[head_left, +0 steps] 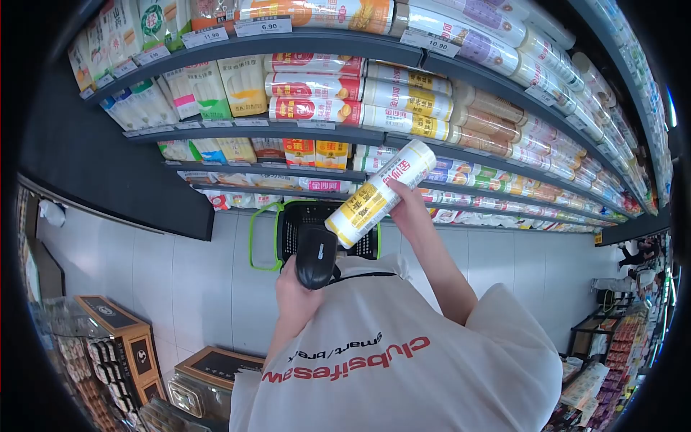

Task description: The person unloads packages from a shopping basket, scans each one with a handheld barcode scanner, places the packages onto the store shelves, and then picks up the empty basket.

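Note:
My right hand (407, 209) is wrapped round the lower side of a white and yellow cylindrical pack of dried noodles (374, 198). The pack is held tilted, its lower end near the scanner. In my left hand (294, 291) is a black handheld barcode scanner (316, 255), its rounded head pointing towards the shelves. I cannot tell whether the scanner touches the pack. Below both hands, a black shopping basket (368, 248) with a bright green handle (253, 241) stands on the floor, partly hidden by the scanner and pack.
Curved-looking shelves (345, 137) full of noodle packs, with price tags (263, 26), span the front. A dark panel (129, 194) borders them at the left. Wooden display stands (119, 335) are behind at the lower left. Light tiled floor (511, 266) stretches right, where people appear far off.

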